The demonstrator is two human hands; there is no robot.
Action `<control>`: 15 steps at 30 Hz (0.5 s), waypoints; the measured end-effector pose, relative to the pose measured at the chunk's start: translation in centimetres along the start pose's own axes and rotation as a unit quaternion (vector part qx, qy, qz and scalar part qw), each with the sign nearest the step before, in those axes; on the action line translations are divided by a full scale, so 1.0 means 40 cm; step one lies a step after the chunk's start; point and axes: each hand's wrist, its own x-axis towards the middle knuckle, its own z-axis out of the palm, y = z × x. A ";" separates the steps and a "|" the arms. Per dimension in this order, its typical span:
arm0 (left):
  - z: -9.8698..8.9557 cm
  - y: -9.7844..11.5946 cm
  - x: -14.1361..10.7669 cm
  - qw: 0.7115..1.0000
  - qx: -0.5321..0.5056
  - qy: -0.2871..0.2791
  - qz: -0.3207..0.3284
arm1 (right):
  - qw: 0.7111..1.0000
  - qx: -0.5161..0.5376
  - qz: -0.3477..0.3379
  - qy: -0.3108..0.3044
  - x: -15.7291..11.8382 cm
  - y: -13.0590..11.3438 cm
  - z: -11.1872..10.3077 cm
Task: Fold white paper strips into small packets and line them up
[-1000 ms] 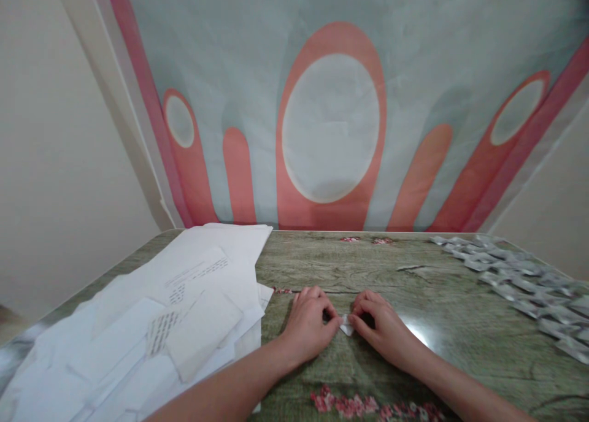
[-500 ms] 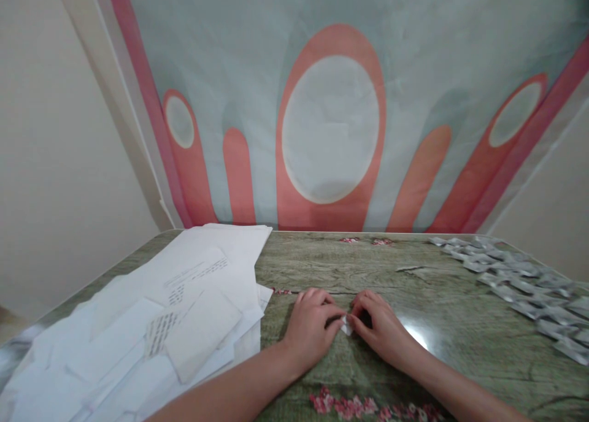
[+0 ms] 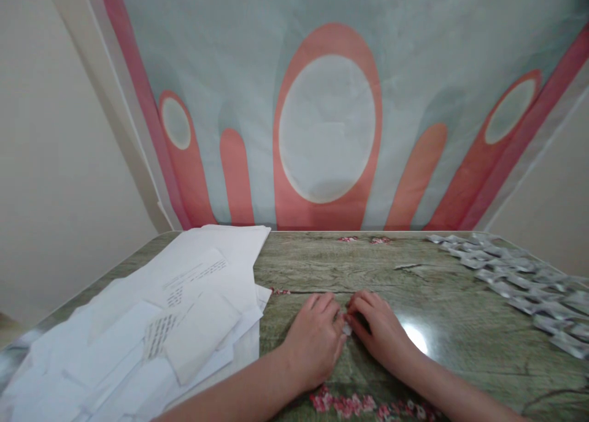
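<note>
A small piece of folded white paper (image 3: 346, 329) is pinched between my two hands, just above the wood-patterned tabletop. My left hand (image 3: 318, 331) closes on its left side, with the back of the hand turned up and the thumb mostly hidden. From the right, my right hand (image 3: 373, 321) grips it between thumb and fingertips, the other fingers curled. Most of the paper is covered by the fingers, so its exact shape cannot be made out.
Loose white paper sheets (image 3: 221, 244), some printed, are heaped on the left of the table (image 3: 322, 262). Rows of folded, silvery-grey paper pieces (image 3: 515, 281) lie along the right side. A patterned sheet (image 3: 409, 60) hangs behind the table's far edge.
My left hand has rolled over the paper, so its thumb, visible before, is now mostly hidden. My right hand stays close to the same spot, still gripping. The view has shifted slightly.
</note>
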 end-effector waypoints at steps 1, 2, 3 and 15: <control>0.006 0.003 -0.003 1.000 0.010 0.000 -0.002 | 1.000 -0.017 -0.015 -0.001 -0.004 -0.004 -0.001; 0.012 0.005 -0.005 1.000 0.020 0.000 -0.005 | 0.999 -0.035 -0.033 -0.002 -0.008 -0.007 -0.002; 0.018 0.006 -0.007 1.000 0.027 -0.002 -0.005 | 0.997 -0.056 -0.052 -0.003 -0.014 -0.011 -0.003; 0.026 0.018 -0.003 0.998 0.059 -0.032 -0.007 | 0.945 -0.299 -0.127 -0.041 -0.047 -0.077 -0.001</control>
